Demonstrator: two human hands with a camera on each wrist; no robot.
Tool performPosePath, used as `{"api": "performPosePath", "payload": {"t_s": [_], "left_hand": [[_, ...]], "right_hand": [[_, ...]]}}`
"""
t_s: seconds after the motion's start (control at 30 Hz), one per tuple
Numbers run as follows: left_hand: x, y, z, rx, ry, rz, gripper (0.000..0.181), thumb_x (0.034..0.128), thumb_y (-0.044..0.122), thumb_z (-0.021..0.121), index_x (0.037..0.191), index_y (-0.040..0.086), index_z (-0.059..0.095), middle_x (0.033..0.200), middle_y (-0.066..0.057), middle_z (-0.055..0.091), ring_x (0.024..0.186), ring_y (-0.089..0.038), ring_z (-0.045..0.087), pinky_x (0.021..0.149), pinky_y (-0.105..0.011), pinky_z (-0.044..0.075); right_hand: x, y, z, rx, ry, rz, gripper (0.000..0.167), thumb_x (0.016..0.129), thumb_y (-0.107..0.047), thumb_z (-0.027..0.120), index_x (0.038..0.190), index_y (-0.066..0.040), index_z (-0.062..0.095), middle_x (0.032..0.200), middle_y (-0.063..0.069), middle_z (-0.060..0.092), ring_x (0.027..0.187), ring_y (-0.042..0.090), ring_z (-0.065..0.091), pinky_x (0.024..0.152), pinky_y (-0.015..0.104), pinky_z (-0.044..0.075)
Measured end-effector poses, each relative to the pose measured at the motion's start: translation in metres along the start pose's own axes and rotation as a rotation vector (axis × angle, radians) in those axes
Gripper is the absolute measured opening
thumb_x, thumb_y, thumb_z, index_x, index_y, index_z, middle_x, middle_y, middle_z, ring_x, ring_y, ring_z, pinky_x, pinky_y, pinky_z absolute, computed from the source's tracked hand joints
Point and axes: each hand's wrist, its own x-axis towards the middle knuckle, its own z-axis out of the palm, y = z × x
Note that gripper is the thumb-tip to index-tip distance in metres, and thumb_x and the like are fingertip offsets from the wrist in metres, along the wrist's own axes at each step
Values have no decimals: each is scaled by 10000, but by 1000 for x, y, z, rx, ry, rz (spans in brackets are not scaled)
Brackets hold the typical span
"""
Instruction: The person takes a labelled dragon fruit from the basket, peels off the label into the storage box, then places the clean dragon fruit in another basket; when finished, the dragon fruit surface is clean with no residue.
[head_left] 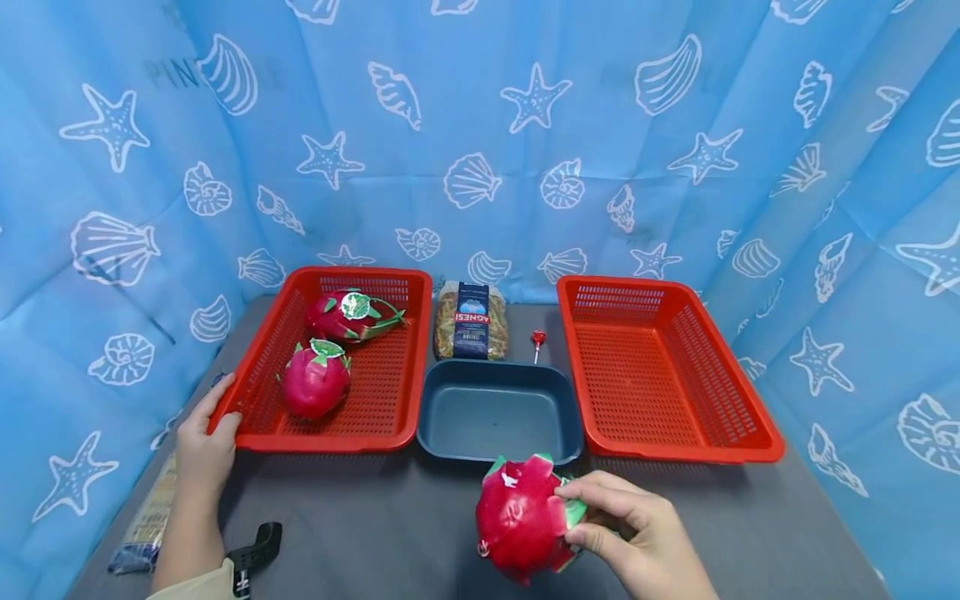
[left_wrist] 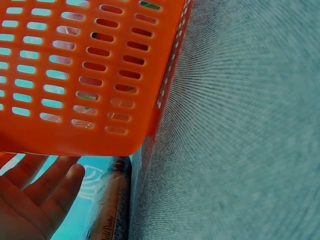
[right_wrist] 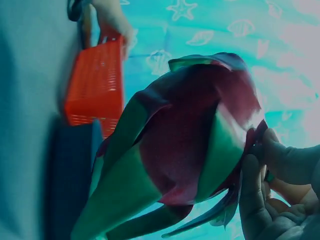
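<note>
In the head view, my right hand pinches a pink dragon fruit by a scale at its side, above the grey table in front of the blue tray. The right wrist view shows that fruit close up, green scales hanging, thumb and fingertips of the hand at its edge. My left hand holds the near left corner of the left red basket, where two dragon fruits lie. In the left wrist view, its fingers reach under the basket's rim.
Another red basket, with nothing in it, stands at the right. Behind the tray are a pasta bag and a red lollipop. A long pasta packet lies by my left forearm. A patterned blue curtain surrounds the table.
</note>
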Motion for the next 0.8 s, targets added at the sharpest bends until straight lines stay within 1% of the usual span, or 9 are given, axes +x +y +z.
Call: {"api": "performPosePath", "payload": {"t_s": [0.1,0.2,0.27,0.4,0.47,0.6,0.7,0.8], "left_hand": [[-1,-2,-2,-16,0,7,601,1010,124,482,1583,295,417,1541,-129,464,1127,-178,499,733,-48,446],[-1,-3,-2,-23,3,16,600,1010,122,484,1581,296,422,1540,-133,468,1120,-160,507,743,-48,448],[-1,-4,-1,-20,8,15,598,1010,125,483,1578,301,425,1543,-128,467,1133,-166,508,744,-47,445],[-2,-3,-1,-16,12,4,588,1018,138,477,1581,297,420,1552,-113,461,1171,-202,503,756,-48,447],[-2,-3,-2,-16,12,-1,581,1024,145,476,1582,293,419,1551,-113,462,1173,-203,505,767,-52,452],[-3,-3,-2,-16,14,11,569,1025,145,475,1579,269,430,1532,-133,475,1134,-160,517,771,-53,452],[-2,-3,0,-18,25,28,564,1018,140,473,1569,254,450,1520,-142,487,1107,-137,519,762,-47,444],[-1,-2,1,-11,31,31,564,1017,147,475,1566,273,453,1531,-123,484,1130,-147,516,773,-51,444]], "right_hand": [[-2,15,4,-4,-15,94,353,857,-145,834,1182,-39,749,1097,108,684,881,220,653,737,297,599],[0,26,14,-33,-25,124,338,836,-113,845,1152,-33,756,1043,94,683,839,204,646,721,281,593],[2,31,22,-74,-13,128,326,824,-94,851,1135,-47,764,995,58,679,808,177,638,709,268,586],[9,36,39,-211,34,86,308,813,-83,859,1110,-93,776,937,-15,665,767,117,608,677,238,567],[13,37,47,-292,47,39,312,804,-81,868,1102,-110,780,933,-47,655,761,90,591,662,222,556],[17,38,63,-430,71,-61,344,778,-105,895,1103,-134,788,912,-101,625,757,45,557,645,210,540],[20,38,70,-485,74,-110,350,778,-124,898,1110,-144,790,903,-126,608,759,27,535,641,212,530],[22,37,72,-499,54,-130,342,786,-126,893,1111,-152,790,888,-139,596,751,18,521,640,215,521]]}}
